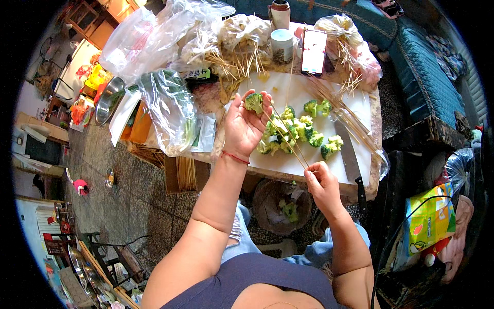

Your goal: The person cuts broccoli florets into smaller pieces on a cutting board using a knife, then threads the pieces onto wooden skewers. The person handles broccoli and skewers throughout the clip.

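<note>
My left hand [247, 123] is palm up and holds a broccoli floret [254, 102] in its fingers. My right hand [323, 187] pinches the lower ends of two thin wooden skewers [287, 140], whose upper parts slant up to the left towards the held floret. Whether a tip is in the floret cannot be told. Below the skewers, a heap of cut broccoli [301, 129] lies on a white cutting board [274, 166], with a few florets apart at its right. A knife [349, 152] rests at the board's right side, its black handle over the edge.
A bundle of skewers in a plastic sleeve [343, 104] lies right of the broccoli. Bags of skewered food [245, 34], a phone [313, 52] and a jar [282, 45] stand behind. Bagged green onions [166, 112] are at left; a waste bin [281, 208] is below the table edge.
</note>
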`<state>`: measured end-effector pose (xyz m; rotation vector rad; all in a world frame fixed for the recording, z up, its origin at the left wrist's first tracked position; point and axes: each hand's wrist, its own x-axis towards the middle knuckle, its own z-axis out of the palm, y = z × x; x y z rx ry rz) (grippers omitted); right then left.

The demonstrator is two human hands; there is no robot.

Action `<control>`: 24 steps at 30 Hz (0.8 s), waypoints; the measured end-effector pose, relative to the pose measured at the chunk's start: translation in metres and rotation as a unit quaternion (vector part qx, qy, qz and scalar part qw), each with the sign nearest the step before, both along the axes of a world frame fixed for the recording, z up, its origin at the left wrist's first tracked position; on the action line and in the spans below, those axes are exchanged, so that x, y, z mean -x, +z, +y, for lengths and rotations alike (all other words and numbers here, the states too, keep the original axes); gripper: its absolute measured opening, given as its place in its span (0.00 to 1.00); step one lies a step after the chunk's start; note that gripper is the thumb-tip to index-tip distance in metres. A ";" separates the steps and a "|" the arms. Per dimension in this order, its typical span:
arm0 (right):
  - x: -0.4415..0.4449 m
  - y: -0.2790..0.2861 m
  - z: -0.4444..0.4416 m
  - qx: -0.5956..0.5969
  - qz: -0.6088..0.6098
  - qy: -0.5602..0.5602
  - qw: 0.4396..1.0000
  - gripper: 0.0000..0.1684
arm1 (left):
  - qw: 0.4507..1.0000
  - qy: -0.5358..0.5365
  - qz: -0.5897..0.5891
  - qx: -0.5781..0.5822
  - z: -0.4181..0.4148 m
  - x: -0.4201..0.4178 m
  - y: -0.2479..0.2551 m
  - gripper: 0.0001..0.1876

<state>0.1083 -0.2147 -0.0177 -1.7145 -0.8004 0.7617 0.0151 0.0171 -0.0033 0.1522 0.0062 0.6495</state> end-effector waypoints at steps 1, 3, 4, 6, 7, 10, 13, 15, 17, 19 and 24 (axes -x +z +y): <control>0.000 0.001 0.000 0.001 0.000 0.003 1.000 0.07 | 1.000 0.001 -0.002 -0.006 0.002 0.000 -0.003 0.16; 0.000 0.001 0.000 0.013 -0.016 0.008 1.000 0.07 | 0.999 0.022 0.042 0.009 0.004 0.000 -0.006 0.17; 0.000 0.001 -0.001 0.019 -0.024 0.010 0.999 0.07 | 0.998 0.033 0.055 -0.004 0.004 0.001 -0.006 0.16; 0.000 0.000 -0.001 0.019 -0.039 0.013 0.999 0.08 | 0.995 0.052 0.080 -0.018 0.005 0.000 -0.006 0.15; -0.001 0.000 -0.002 0.018 -0.046 0.014 0.999 0.08 | 0.994 0.060 0.091 -0.019 0.004 0.000 -0.006 0.15; -0.001 0.002 -0.002 0.024 -0.063 0.015 0.998 0.08 | 0.990 0.077 0.115 -0.029 0.005 0.000 -0.006 0.13; 0.000 0.009 -0.002 0.045 -0.103 0.011 0.994 0.08 | 0.984 0.097 0.145 -0.040 0.003 -0.003 -0.007 0.11; 0.002 0.006 -0.002 0.030 -0.096 0.003 0.995 0.08 | 0.980 0.108 0.159 -0.042 0.000 -0.005 -0.005 0.10; 0.004 0.006 -0.002 0.018 -0.093 -0.004 0.996 0.08 | 0.979 0.117 0.164 -0.038 -0.003 -0.008 -0.003 0.08; 0.006 0.006 -0.001 0.008 -0.091 -0.009 0.996 0.08 | 0.979 0.109 0.165 -0.043 -0.002 -0.007 -0.003 0.09; 0.008 0.003 0.001 0.009 -0.112 -0.016 0.994 0.08 | 0.988 0.069 0.133 -0.036 -0.005 -0.010 -0.002 0.10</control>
